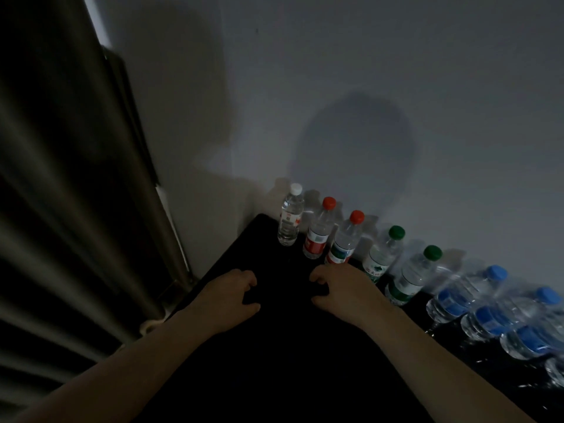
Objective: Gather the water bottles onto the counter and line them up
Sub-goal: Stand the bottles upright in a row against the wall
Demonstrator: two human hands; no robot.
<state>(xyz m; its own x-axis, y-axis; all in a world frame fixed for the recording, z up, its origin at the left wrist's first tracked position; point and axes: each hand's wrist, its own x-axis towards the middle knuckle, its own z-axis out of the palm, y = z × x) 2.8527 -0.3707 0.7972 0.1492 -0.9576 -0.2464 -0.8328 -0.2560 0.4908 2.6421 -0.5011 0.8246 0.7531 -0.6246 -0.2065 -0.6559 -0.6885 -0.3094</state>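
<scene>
Clear plastic bottles were lined up along the back edge of the worktop [274,361], against the wall [396,71]. All were standing upright, the row running from the far left corner toward the near right.

Order, far to near:
- white-capped bottle [290,221], at the corner end
- first red-capped bottle [319,238], just beside it
- second red-capped bottle [345,244]
- first green-capped bottle [383,256]
- second green-capped bottle [410,277]
- blue-capped bottles [467,294], packed close together at the right end, with at least one more cut off by the frame edge

Labels were seen on the bottles, but the text was too blurred to read.

The left hand [232,293] was held over the black worktop, well apart from the row. Its grip was loose, fingers curled, thumb set apart, nothing held.

The right hand [341,293] was seen just in front of the second red-capped bottle and the first green-capped bottle, and their bases were partly hidden by it. Contact could not be confirmed. Its grip was the same: fingers loosely curled, nothing enclosed.

Both forearms were bare and came in from the bottom of the frame.

The worktop was black, and little surface detail could be made out in the dim light. A rounded shadow [357,141] was cast on the wall above the row. A dark pleated curtain [61,209] was hung at the left.
</scene>
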